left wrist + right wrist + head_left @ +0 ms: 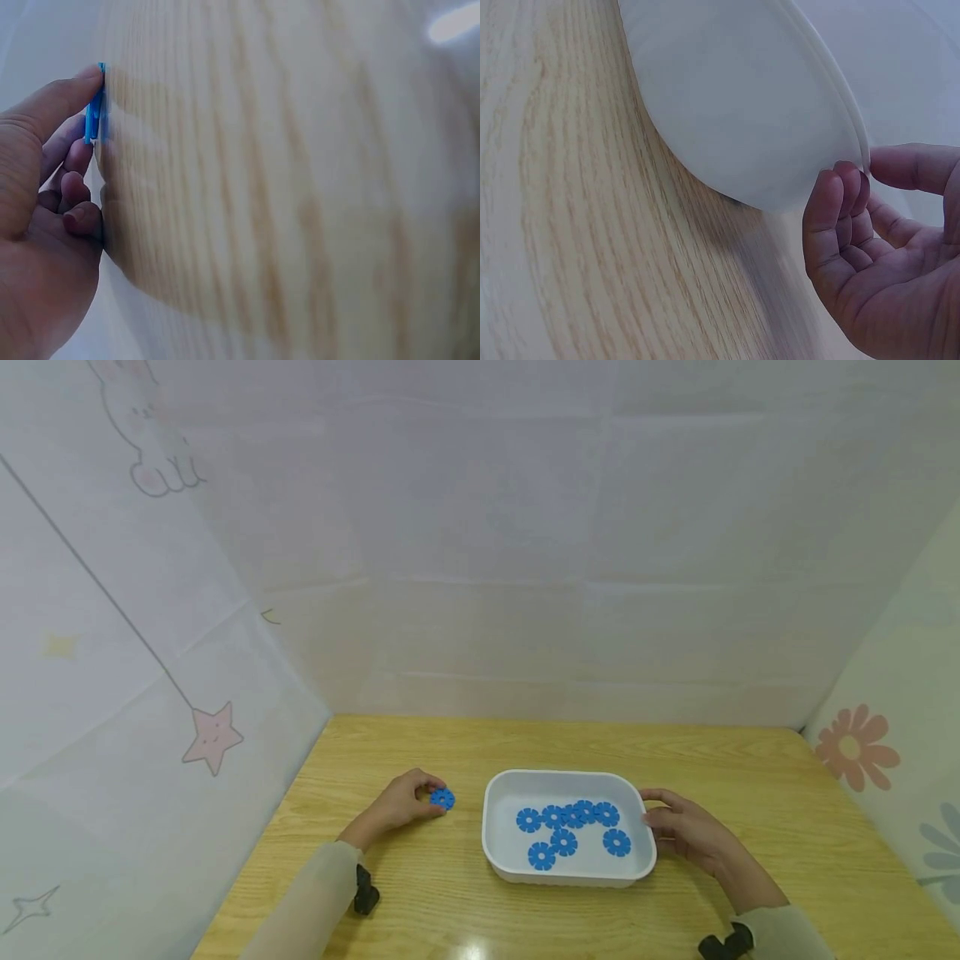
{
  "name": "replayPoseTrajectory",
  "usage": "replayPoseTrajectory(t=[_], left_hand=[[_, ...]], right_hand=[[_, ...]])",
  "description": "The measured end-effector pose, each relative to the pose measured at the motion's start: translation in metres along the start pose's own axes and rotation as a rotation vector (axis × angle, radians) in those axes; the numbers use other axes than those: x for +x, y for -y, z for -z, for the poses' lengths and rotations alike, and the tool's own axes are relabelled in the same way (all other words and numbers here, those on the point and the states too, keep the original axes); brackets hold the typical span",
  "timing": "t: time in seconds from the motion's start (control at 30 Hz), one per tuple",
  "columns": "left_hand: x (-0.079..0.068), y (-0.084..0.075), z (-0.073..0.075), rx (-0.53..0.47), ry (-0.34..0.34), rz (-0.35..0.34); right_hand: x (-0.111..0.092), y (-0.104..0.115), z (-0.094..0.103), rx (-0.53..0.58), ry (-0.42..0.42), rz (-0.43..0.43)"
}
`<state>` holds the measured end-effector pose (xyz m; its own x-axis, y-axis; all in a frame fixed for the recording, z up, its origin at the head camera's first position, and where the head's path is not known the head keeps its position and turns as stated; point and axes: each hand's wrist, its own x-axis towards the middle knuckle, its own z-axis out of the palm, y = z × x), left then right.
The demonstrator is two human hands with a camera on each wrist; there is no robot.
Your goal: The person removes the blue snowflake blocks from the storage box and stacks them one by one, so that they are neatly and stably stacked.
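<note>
A blue flower-shaped plastic disc [442, 798] with a small centre hole and notched edge is pinched by my left hand [403, 800], left of the tray. In the left wrist view the same disc [94, 112] appears edge-on between thumb and fingertips, right by the tabletop. My right hand [692, 832] grips the right end of a white plastic tray [502, 793]. The right wrist view has the thumb at the tray's rim [851, 105] and the fingers curled under it. Several matching blue discs [542, 856] lie inside the tray, some overlapping near its middle.
The tray stands on a light wooden table [405, 893]. Pale cloth with printed drawings [213, 739] hangs behind the table and along both sides. A dark wrist device [365, 891] sits on the left sleeve, and another [726, 942] on the right.
</note>
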<state>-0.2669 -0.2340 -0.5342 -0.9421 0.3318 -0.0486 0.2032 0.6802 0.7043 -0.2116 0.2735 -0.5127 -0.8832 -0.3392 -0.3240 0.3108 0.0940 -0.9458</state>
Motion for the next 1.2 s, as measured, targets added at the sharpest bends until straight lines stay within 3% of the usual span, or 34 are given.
replayPoseTrajectory(t=[0.43, 0.63, 0.77, 1.03, 1.2], left_hand=[[0.002, 0.0, 0.001, 0.0, 0.003, -0.009], [0.003, -0.01, 0.004, -0.022, -0.014, -0.001], [0.006, -0.027, 0.007, -0.038, -0.024, -0.049], [0.012, -0.083, 0.003, 0.033, -0.026, -0.276], [0.017, -0.11, -0.005, 0.07, 0.03, -0.32]], right_hand=[[-0.001, 0.004, -0.002, -0.024, -0.026, -0.013], [0.0, 0.003, -0.002, -0.012, -0.022, -0.012], [-0.001, 0.003, -0.002, -0.015, -0.023, -0.007], [-0.002, 0.003, -0.003, -0.022, -0.028, -0.008], [-0.003, 0.003, -0.004, -0.023, -0.038, -0.011]])
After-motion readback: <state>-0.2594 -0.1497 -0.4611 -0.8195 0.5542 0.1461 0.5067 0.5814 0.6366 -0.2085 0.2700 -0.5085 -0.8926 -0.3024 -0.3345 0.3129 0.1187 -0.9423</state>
